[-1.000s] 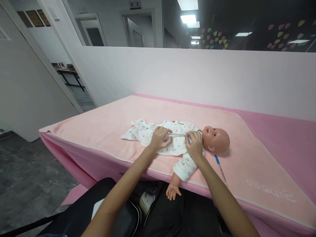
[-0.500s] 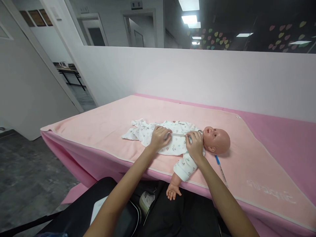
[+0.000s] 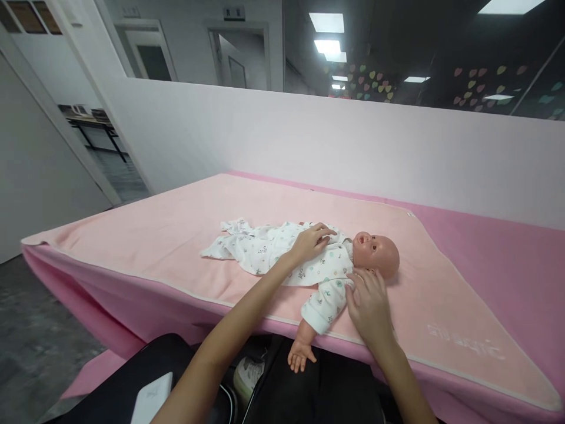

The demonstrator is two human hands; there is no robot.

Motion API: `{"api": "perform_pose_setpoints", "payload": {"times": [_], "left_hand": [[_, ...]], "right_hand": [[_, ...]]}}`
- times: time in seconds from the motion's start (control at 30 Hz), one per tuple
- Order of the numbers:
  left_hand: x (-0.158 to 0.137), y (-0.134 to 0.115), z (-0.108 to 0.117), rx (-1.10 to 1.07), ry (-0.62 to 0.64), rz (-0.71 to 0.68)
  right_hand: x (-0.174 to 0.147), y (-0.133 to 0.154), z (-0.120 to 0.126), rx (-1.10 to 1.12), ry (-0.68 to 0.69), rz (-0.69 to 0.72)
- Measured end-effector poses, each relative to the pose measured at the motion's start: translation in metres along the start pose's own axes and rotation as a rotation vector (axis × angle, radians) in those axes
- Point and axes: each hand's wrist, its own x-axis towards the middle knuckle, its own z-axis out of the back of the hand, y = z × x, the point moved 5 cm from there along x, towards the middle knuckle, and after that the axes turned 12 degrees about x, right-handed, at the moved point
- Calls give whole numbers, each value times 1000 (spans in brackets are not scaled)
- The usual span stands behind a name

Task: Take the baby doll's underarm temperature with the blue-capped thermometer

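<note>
Under the doll is a pink blanket. The right hand has left the doll's chest for its near shoulder, half open; the left hand, slightly curled, stays above the chest. The 2 hands seem now separately busy; whether they hold something, I cannot tell.

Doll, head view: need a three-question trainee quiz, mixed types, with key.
1. True or false: all of the doll lies within the pale pink blanket.
2. Its clothing is: (a) plain blue, (b) patterned white, (c) striped red.
3. Fill in: nearer the doll's head is the person's ____ hand.

Key: 1. False: the doll's hand reaches past the blanket's near edge. 2. b. 3. right hand.
</note>
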Motion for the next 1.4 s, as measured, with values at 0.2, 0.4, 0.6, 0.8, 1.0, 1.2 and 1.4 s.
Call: {"api": "perform_pose_setpoints", "payload": {"times": [0.2,0.4,0.6,0.8,1.0,1.2,1.4], "left_hand": [[-4,4,-9,-69,124,14],[1,8,-8,-184,190,77],[31,42,-12,-145,431,248],[68,43,6,244,320,82],[81,-9,16,704,87,-483],[79,-7,20,783,91,-567],[69,-5,24,746,129,-612]], "right_hand": [[-81,-45,39,-200,-33,-245],[-90,-51,42,-248,-15,-329],[-73,-59,59,-182,-13,-501],[-30,-47,74,145,-102,-568],[56,-28,40,63,-109,-225],[113,-43,-24,-59,69,-218],[139,-45,-58,142,33,-281]]}}
